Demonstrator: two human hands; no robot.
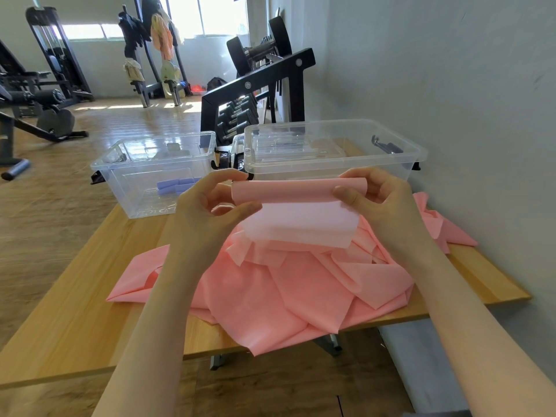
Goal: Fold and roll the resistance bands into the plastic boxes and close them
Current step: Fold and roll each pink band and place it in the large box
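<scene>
Two bare forearms reach up from the bottom edge over the wooden table (90,302), and between them, raised above the table, the pink resistance band (301,206) is stretched sideways from hand to hand. The left hand (207,206) grips the band's left end, fingers curled over the top and thumb pressed in from below; the right hand (379,197) pinches the right end, thumb in front and fingers wrapped behind. Between the hands the band's top edge is turned over into a loose roll, and a paler flap hangs down beneath it. The rest of the band lies crumpled in folds on the table under the hands, one corner spilling over the near edge. Beyond the hands, on the table's far side, stand two clear plastic boxes: the left box (126,176) holds small purple pieces (176,185); the right box (331,164) stands just behind the roll.
</scene>
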